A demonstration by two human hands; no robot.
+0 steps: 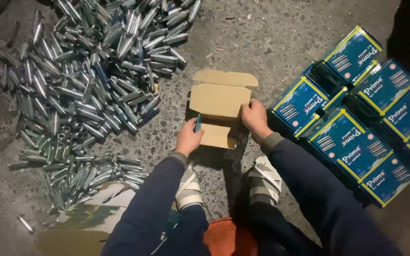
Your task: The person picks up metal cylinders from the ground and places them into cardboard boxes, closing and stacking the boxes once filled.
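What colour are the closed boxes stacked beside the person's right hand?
The stacked boxes are dark blue with yellow edging and small white patches, seen in the head view.

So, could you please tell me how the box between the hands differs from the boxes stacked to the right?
The box in hand is open, its flaps spread and its plain brown inside showing; the stacked boxes are closed, showing blue printed faces with yellow borders. The left hand and right hand grip the open box, while nothing touches the stacked ones. Both kinds look like similar small cardboard cartons on the floor.
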